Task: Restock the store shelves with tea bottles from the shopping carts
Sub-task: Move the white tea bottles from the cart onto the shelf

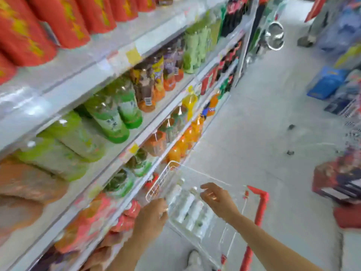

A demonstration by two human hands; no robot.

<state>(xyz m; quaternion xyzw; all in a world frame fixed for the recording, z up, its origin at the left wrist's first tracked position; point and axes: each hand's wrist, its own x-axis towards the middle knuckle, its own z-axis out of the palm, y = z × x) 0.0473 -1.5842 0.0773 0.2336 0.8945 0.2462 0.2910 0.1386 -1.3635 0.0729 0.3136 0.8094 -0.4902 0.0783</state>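
Note:
A white wire shopping cart (pixel 156 189) with a red handle (pixel 260 208) stands close against the shelves at bottom centre. Several pale tea bottles (pixel 187 204) lie inside it. My left hand (pixel 151 218) is at the cart's near left rim, fingers curled; the blur hides whether it grips a bottle. Over the bottles hovers my right hand (pixel 214 198), fingers spread and empty. The shelves (pixel 109 153) on the left carry green, orange and red drink bottles.
The grey aisle floor (pixel 254 133) runs away to the upper right. Red and blue stacked goods (pixel 340 180) stand at the right edge. A person's legs (pixel 312 34) show at the far end. My white shoe (pixel 194 259) is below the cart.

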